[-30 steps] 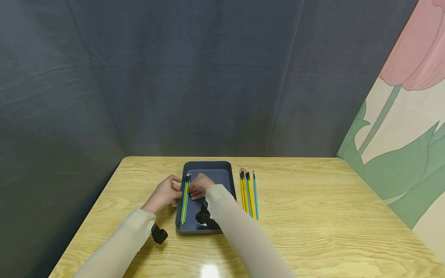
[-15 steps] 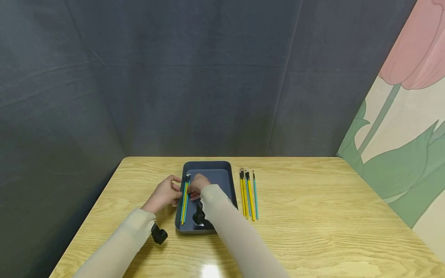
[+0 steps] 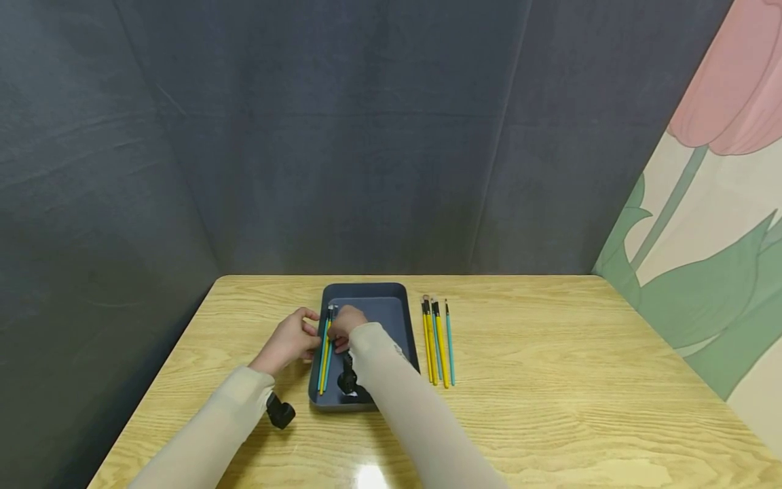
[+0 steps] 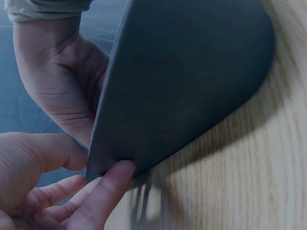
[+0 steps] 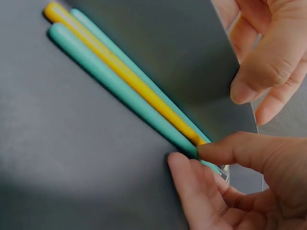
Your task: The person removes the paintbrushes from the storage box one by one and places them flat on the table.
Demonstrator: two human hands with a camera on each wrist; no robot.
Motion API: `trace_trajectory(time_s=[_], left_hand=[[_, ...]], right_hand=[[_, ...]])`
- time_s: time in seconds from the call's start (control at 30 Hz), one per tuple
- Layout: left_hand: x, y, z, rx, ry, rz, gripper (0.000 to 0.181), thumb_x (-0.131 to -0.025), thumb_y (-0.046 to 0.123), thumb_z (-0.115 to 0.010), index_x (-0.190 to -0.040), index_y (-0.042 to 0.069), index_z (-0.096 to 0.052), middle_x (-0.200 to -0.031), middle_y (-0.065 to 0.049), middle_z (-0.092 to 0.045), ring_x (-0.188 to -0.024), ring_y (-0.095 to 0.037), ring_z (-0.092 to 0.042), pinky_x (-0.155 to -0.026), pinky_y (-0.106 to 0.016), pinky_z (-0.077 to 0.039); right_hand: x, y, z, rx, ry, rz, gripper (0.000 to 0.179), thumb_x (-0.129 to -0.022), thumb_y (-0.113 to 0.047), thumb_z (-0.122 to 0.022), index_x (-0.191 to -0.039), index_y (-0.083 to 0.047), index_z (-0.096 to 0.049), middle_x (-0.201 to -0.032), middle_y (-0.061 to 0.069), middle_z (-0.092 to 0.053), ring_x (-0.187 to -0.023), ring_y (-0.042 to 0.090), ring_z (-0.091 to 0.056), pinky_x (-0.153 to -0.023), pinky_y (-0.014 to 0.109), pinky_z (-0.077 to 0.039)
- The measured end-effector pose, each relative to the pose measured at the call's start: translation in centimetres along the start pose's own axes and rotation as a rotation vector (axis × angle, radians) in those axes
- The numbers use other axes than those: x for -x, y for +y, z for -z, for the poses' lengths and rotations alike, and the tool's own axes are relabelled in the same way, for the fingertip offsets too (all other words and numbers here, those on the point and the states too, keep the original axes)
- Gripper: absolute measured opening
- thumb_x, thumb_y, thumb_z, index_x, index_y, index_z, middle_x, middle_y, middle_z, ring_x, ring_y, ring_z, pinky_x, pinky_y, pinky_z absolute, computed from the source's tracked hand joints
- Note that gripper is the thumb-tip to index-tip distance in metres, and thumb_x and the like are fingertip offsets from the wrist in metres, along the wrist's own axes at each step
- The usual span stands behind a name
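A pale wood-grain table (image 3: pixel 550 353) stands before a dark grey cloth (image 3: pixel 366 136), and a mural (image 3: pixel 709 244) of a pink tulip covers the wall at right. On the table lies a dark tray (image 3: pixel 385 314); three brushes (image 3: pixel 324 370), two teal and one yellow, lie along its left side. More brushes (image 3: pixel 441 346) lie beside the tray's right side. The left hand (image 3: pixel 293 344) grips the tray's left wall between thumb and fingers. The right hand (image 3: pixel 347 324) reaches into the tray, thumb and fingers pinching a teal brush (image 5: pixel 120 98).
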State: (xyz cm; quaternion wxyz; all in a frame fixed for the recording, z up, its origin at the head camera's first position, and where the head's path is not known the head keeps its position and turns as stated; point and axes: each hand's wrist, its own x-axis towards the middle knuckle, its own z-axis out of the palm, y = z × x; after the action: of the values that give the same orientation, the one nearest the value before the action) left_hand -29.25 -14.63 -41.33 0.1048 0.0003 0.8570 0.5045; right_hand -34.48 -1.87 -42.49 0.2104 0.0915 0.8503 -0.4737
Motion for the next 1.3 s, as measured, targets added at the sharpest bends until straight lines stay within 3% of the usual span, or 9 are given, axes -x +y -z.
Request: trace_trajectory(time_s=[0.8, 1.07, 1.3], left_hand=[[-0.2, -0.1, -0.1, -0.005, 0.008, 0.011, 0.049, -0.083, -0.007, -0.062, -0.129, -0.003, -0.045, -0.098, -0.017, -0.053, -0.072, -0.022, -0.061, -0.057, -0.033, -0.057], [-0.1, -0.2, -0.1, -0.004, 0.009, 0.014, 0.049, -0.084, -0.007, -0.061, -0.13, -0.003, -0.045, -0.1, -0.018, -0.052, -0.074, -0.022, -0.061, -0.059, -0.033, -0.058], [0.0, -0.3, -0.1, 0.008, 0.009, 0.011, 0.048, -0.084, -0.007, -0.061, -0.129, -0.003, -0.045, -0.1, -0.018, -0.053, -0.075, -0.023, -0.062, -0.059, -0.033, -0.058]], right_hand=[[0.2, 0.5, 0.2, -0.008, -0.012, 0.028, 0.013, -0.079, 0.006, -0.065, -0.071, 0.0, -0.056, -0.056, 0.009, -0.05, -0.046, 0.019, -0.053, -0.048, 0.031, -0.057], [1.8, 0.6, 2.0, -0.098, -0.12, 0.049, 0.022, -0.079, 0.006, -0.062, -0.066, -0.004, -0.049, -0.06, 0.007, -0.05, -0.051, 0.016, -0.054, -0.068, 0.034, -0.061], [2.4, 0.4, 4.8, -0.144, -0.233, 0.103, 0.022, -0.082, 0.004, -0.059, -0.062, -0.005, -0.055, -0.062, 0.004, -0.053, -0.054, 0.012, -0.058, -0.067, 0.029, -0.06]])
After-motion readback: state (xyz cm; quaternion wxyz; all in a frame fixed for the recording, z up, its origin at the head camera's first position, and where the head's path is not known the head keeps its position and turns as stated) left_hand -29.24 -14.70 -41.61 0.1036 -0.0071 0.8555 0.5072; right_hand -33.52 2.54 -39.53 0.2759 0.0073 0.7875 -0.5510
